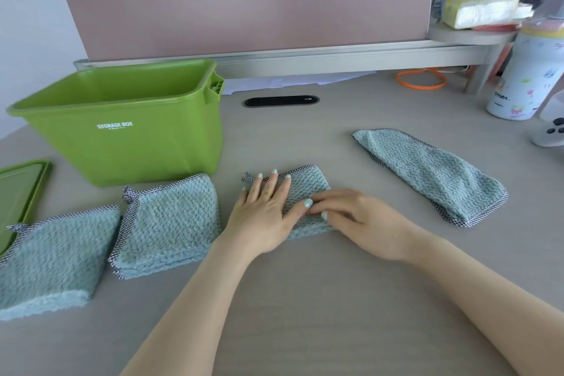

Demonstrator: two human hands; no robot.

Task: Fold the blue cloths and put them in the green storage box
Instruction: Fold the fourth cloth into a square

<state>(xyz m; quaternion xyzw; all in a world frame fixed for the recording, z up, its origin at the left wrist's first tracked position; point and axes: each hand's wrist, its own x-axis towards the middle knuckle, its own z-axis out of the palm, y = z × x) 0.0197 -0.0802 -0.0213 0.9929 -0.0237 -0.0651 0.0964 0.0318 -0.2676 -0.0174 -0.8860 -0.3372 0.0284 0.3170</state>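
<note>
Two folded cloths [166, 223] wait by the box [122, 131]; flat left hand [264, 212] and curled right hand [354, 220] press the third [308, 189]; a fourth [427, 174] remains.

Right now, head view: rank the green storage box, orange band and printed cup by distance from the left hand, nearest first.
From the left hand, which presses the centre cloth:
1. Green storage box, just up and left of it.
2. Orange band, far back right by the divider rail.
3. Printed cup, at the far right edge.

Bare forearms, no sleeves; gold ring [267, 194] on left hand [262, 214], pale mint nail polish both hands.
</note>
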